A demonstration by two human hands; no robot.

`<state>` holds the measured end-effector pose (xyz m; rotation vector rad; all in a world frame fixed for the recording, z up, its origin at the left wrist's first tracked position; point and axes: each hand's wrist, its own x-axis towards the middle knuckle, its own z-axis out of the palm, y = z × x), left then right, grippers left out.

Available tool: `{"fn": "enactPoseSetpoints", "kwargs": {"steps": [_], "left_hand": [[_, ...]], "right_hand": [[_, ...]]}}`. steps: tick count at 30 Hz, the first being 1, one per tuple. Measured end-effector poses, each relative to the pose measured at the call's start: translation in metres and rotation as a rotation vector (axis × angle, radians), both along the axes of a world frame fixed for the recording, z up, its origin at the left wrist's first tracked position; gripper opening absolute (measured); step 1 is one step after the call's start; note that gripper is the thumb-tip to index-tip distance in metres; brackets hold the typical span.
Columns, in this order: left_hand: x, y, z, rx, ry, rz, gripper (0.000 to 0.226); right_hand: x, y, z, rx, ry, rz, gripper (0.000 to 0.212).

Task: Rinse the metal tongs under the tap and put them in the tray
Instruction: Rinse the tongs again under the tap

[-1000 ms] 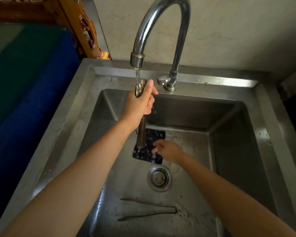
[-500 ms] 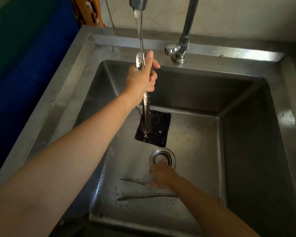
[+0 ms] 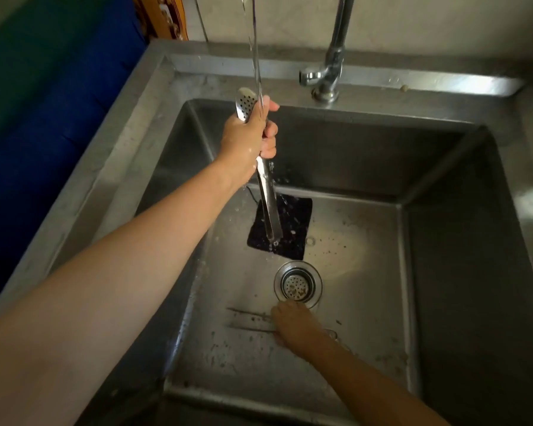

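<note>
My left hand [image 3: 248,139] is shut on a pair of metal tongs [image 3: 268,204], held upright over the sink with the perforated tips [image 3: 246,101] up and the joined end pointing down. A stream of tap water [image 3: 256,56] runs down onto the tongs and my fingers. Low in the sink, my right hand [image 3: 296,329] lies on a second pair of thin metal tongs [image 3: 246,319] that rests flat on the sink floor; how firmly the fingers close on it is unclear. No tray is in view.
The steel sink [image 3: 443,210] is deep, with a round drain strainer [image 3: 297,285] in the floor and a dark square pad [image 3: 293,229] behind it. The tap base [image 3: 325,78] stands on the back rim. A blue and green cloth [image 3: 43,118] lies left of the sink.
My right hand left the dark pad and moved toward me past the drain, down onto the tongs lying on the sink floor. The left hand kept its tongs under the water. The view tilted downward.
</note>
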<state>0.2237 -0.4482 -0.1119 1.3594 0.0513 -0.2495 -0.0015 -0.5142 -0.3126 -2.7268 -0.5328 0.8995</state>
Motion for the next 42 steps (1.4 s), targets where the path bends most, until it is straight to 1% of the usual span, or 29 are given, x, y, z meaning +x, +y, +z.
{"fn": "enactPoseSetpoints", "kwargs": {"steps": [4,8,10,11,13,14,17,19,21,22,24,26,29,32,35,39,42], "left_hand": [[0.002,0.002,0.027,-0.079,0.054,-0.025,0.026],[-0.002,0.006,0.056,-0.026,0.076,-0.026,0.025],[-0.002,0.018,0.066,-0.018,0.072,0.009,0.025],[-0.002,0.027,0.068,-0.025,0.074,0.027,0.025],[-0.002,0.046,0.070,-0.064,0.102,0.093,0.029],[-0.003,0.054,0.070,-0.085,0.130,0.147,0.030],[-0.005,0.068,0.064,-0.083,0.228,0.292,0.032],[-0.007,0.069,0.059,-0.068,0.295,0.312,0.033],[-0.011,0.063,0.054,-0.091,0.367,0.306,0.038],[-0.012,0.059,0.052,-0.113,0.400,0.301,0.041],[-0.015,0.050,0.048,-0.138,0.452,0.277,0.046],[-0.016,0.041,0.047,-0.138,0.471,0.213,0.049],[-0.016,0.026,0.047,-0.141,0.485,0.138,0.065],[-0.014,0.017,0.045,-0.179,0.476,0.113,0.077],[-0.011,0.016,0.038,-0.206,0.502,0.143,0.093],[-0.006,0.021,0.029,-0.279,0.485,0.137,0.091],[-0.003,0.024,0.027,-0.348,0.491,0.085,0.094]], "right_hand": [[0.019,-0.038,0.024,0.059,-0.013,-0.180,0.036],[0.049,-0.073,0.073,0.060,-0.001,-0.382,0.032],[0.067,-0.085,0.103,0.091,-0.048,-0.522,0.030],[0.075,-0.088,0.118,0.138,-0.092,-0.592,0.028],[0.092,-0.088,0.149,0.297,-0.158,-0.711,0.022],[0.100,-0.084,0.165,0.411,-0.148,-0.769,0.021],[0.119,-0.068,0.206,0.798,-0.022,-0.926,0.021],[0.129,-0.055,0.226,0.899,-0.019,-0.950,0.024],[0.136,-0.044,0.239,0.901,-0.078,-0.936,0.028],[0.139,-0.039,0.242,0.870,-0.131,-0.913,0.030],[0.144,-0.032,0.246,0.741,-0.275,-0.844,0.030],[0.145,-0.027,0.245,0.635,-0.411,-0.793,0.027],[0.141,-0.022,0.241,0.598,-0.514,-0.776,0.026],[0.139,-0.020,0.239,0.553,-0.558,-0.805,0.032],[0.139,-0.022,0.239,0.519,-0.558,-0.802,0.038],[0.136,-0.026,0.237,0.537,-0.572,-0.765,0.039],[0.135,-0.027,0.236,0.500,-0.530,-0.719,0.040]]}}
